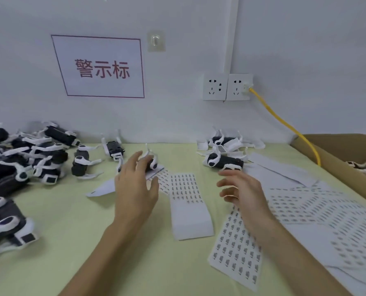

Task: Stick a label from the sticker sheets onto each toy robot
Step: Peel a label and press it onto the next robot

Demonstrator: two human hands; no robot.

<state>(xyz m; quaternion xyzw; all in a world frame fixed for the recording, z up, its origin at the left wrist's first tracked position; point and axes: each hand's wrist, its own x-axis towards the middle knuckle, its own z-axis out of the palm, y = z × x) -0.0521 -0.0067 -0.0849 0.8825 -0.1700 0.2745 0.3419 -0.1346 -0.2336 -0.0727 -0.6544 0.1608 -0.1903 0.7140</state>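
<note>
Robot [151,164] near the desk's [81,231] far edge looks light, rigid, spindly: grip its dark body; left hand [135,189] spreads over it, right hand [242,189] hovers spread, empty.

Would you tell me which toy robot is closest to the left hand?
The lone toy robot at the fingertips of the left hand, lying on a sticker sheet; the others sit farther off.

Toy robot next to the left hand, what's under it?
A white sticker sheet lies under the toy robot, on the green table. The left hand covers part of both, so how the robot rests on the sheet cannot be seen.
</note>
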